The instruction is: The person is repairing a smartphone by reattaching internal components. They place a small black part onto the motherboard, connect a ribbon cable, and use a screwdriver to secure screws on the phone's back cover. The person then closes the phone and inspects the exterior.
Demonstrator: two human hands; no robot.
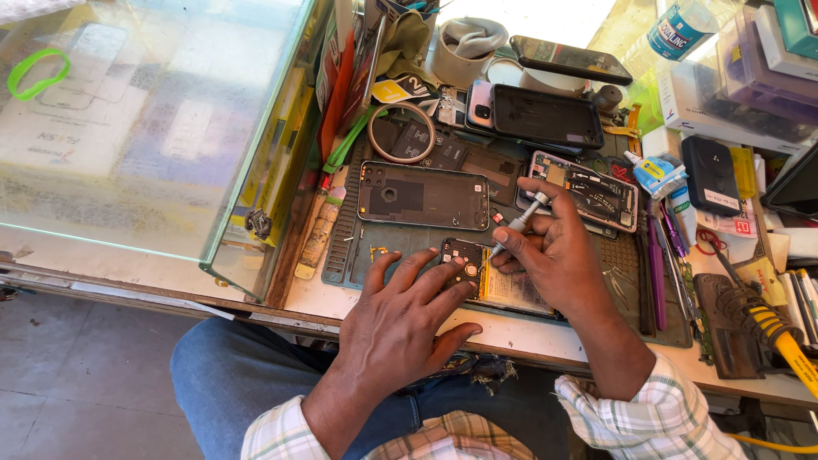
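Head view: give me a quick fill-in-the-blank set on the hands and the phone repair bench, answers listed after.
1. The right hand holds a small ____ with its tip down on the opened phone.
2. The left hand lies flat on the opened phone, holding ____.
3. The loose phone back cover lies on the mat just ____ the opened phone, farther from the person.
4. A ____ wristband lies on the glass case.

Answers: screwdriver; nothing; beyond; green

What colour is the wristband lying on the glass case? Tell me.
Bright green; the wristband lies on the glass case, seen in the head view.
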